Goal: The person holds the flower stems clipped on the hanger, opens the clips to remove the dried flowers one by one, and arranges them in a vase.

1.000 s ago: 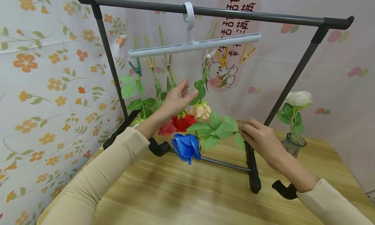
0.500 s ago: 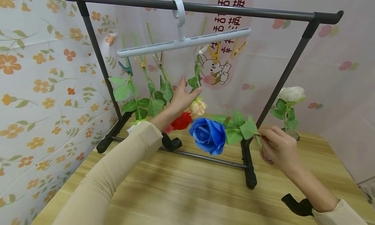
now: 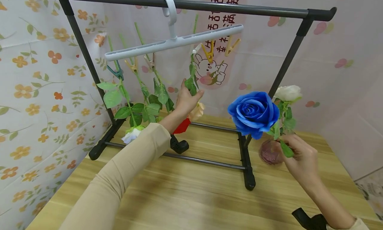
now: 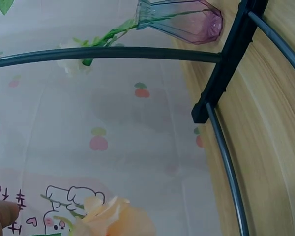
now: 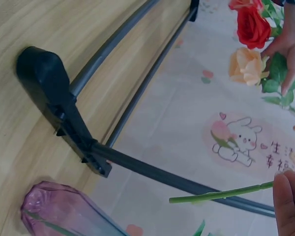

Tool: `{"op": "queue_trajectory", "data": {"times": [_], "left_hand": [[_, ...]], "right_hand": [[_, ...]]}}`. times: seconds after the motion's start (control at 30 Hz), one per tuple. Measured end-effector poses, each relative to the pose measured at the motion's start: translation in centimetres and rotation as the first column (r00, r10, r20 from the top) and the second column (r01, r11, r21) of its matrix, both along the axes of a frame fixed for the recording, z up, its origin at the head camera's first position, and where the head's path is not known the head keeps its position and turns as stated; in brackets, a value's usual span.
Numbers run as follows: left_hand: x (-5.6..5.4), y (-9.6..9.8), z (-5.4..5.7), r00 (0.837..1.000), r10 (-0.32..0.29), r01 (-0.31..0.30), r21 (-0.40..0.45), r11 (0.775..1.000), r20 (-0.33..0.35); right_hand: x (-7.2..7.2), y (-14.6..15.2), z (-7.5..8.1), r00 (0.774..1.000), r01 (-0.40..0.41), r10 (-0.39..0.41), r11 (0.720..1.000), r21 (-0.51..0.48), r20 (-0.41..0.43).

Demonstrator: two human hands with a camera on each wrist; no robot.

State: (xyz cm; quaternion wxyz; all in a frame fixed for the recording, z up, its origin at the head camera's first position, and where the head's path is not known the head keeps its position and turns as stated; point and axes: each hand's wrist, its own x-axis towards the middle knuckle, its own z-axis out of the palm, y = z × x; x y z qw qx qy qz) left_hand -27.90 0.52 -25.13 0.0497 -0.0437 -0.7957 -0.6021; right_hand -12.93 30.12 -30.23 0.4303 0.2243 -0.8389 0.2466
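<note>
Pale wood-grain tabletop (image 3: 191, 200) beneath dark tubular rack (image 3: 239, 8), layered blue rose (image 3: 254, 112) near its right upright, green stem (image 5: 221, 194) pinched by right hand (image 3: 302, 156), left hand (image 3: 186, 104) unclenched beside leaves (image 3: 190, 85) of inverted peach rose (image 3: 196, 112).

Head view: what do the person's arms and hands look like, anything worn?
Left sleeve: long, plain beige, creased, ending in a cuff at the wrist. Right sleeve: only its beige end shows. Left hand and right hand: no gloves or rings visible. Beside each wrist, a curved black piece, likely the wrist camera; no cables visible.
</note>
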Motion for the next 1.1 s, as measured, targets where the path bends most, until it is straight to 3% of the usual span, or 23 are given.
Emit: {"op": "queue_trajectory", "data": {"times": [0.13, 0.3, 0.6, 0.8, 0.93, 1.03, 1.1], "left_hand": [[-0.1, 0.4, -0.2, 1.0, 0.011, -0.011, 0.007, 1.0, -0.028], [-0.2, 0.6, -0.1, 0.998, 0.035, -0.035, 0.004, 0.999, -0.051], [0.0, 0.8, -0.3, 0.996, 0.026, -0.027, -0.013, 1.0, -0.087], [0.3, 0.3, -0.6, 0.992, 0.021, -0.028, -0.052, 0.998, -0.127], [0.5, 0.1, -0.8, 0.986, 0.024, -0.037, -0.075, 0.996, -0.166], [0.7, -0.2, -0.9, 0.982, 0.013, -0.028, -0.077, 0.997, -0.189], [0.9, -0.3, -1.0, 0.98, 0.002, -0.02, -0.084, 0.996, -0.199]], "right_hand": [[0.5, 0.5, -0.1, 1.0, 0.014, -0.014, 0.999, -0.032, 0.009], [0.5, 1.2, -0.2, 0.999, -0.018, 0.023, 0.989, -0.147, 0.03], [0.3, 2.8, 0.8, 0.99, -0.055, 0.097, 0.934, -0.352, 0.102], [-0.1, 3.9, 1.8, 0.983, -0.098, 0.163, 0.862, -0.497, 0.088], [-0.4, 4.6, 2.4, 0.99, 0.042, 0.034, 0.86, -0.509, 0.14], [-0.8, 5.0, 2.5, 0.976, 0.177, -0.094, 0.864, -0.471, 0.195], [-1.1, 5.3, 2.4, 0.973, 0.197, -0.11, 0.852, -0.485, 0.202]]}}
